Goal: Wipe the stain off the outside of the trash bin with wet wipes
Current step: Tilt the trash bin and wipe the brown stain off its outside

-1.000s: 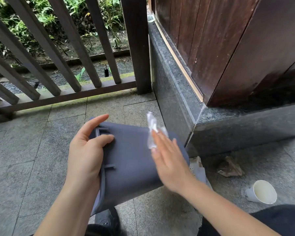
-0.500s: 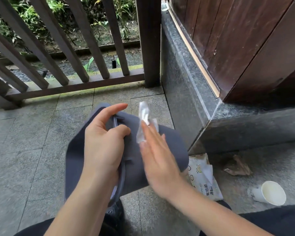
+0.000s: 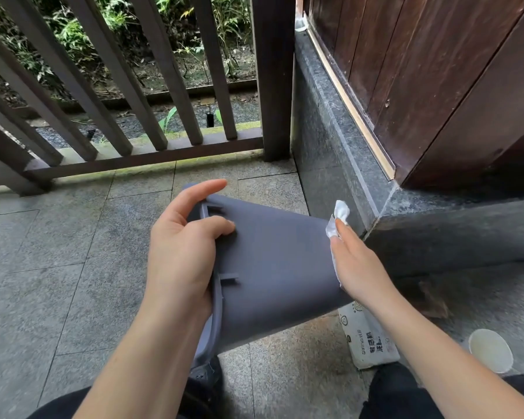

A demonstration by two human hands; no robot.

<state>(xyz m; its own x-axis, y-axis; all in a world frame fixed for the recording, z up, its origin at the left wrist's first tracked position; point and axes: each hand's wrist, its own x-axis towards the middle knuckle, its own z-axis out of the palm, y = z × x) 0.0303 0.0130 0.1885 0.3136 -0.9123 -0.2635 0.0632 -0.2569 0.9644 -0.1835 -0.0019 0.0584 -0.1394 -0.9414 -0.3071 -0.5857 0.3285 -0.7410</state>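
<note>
- While my left hand (image 3: 182, 255) curls over the rim, the grey trash bin (image 3: 279, 267) lies tilted at centre frame.
- My right hand (image 3: 357, 267), fingers flat together, presses the wet wipe (image 3: 336, 222) against its base edge.
- Looks like light, stiff, smooth plastic; I'd grip the ribbed rim.

Counted: one grey trash bin (image 3: 273, 267), one white wet wipe (image 3: 336, 222), one wipes pack (image 3: 366, 343), one paper cup (image 3: 490, 350), one brown crumpled scrap (image 3: 433, 303), two bare hands, left hand (image 3: 179, 255) and right hand (image 3: 357, 267).
</note>
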